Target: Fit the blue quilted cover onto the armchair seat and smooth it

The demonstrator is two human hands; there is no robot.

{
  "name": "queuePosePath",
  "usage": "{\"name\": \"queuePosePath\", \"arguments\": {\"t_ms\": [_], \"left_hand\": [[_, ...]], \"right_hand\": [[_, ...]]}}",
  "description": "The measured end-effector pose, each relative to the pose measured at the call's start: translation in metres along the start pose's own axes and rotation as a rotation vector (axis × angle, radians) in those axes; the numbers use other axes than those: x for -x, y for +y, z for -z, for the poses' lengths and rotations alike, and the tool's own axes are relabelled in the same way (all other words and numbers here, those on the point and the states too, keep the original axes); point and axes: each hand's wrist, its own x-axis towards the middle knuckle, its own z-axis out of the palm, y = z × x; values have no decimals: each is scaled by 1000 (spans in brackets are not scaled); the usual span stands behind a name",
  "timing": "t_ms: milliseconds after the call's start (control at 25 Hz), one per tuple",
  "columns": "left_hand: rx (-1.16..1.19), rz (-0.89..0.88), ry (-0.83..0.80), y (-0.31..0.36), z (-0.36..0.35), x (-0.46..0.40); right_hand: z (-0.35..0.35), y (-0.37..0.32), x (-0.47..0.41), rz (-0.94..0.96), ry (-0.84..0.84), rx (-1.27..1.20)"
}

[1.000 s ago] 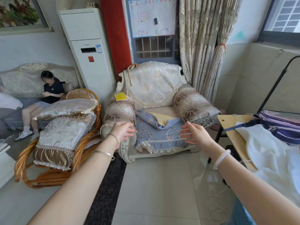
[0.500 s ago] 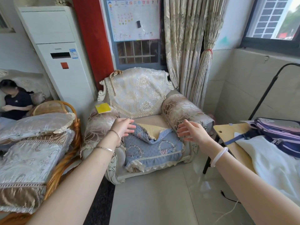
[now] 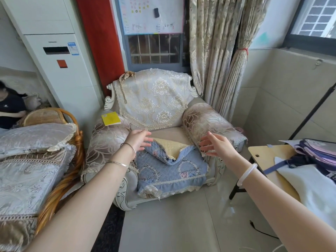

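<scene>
The armchair (image 3: pixel 203 119) stands in the corner with a cream patterned cloth over its back. A blue quilted cover (image 3: pixel 171 170) lies crumpled on the seat and hangs over the front; its rear edge is folded forward, showing the yellow underside (image 3: pixel 171 146). Bare beige seat shows behind the fold. My left hand (image 3: pixel 139 140) hovers open over the cover's rear left corner. My right hand (image 3: pixel 216 146) is open in front of the right armrest. Neither hand holds anything.
A yellow booklet (image 3: pixel 111 118) lies on the chair's left armrest. A rattan chair (image 3: pixel 60 180) piled with cushions stands to the left, a person sitting behind it. A small table (image 3: pixel 269 157) with a bag and white cloth is on the right. Curtains hang behind.
I have stepped closer to the armchair, which now fills more of the view. Both open hands have reached forward toward the seat and its blue cover.
</scene>
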Motion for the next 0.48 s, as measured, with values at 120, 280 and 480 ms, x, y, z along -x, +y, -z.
{"name": "queuePosePath", "arguments": {"t_ms": [120, 280, 480], "left_hand": [[12, 18, 41, 6, -5, -28], [13, 35, 81, 23, -23, -66], [37, 46, 129, 46, -49, -113]], "right_hand": [[0, -1, -40, 6, -36, 7], [13, -11, -95, 21, -83, 5], [30, -19, -156, 14, -151, 16]]}}
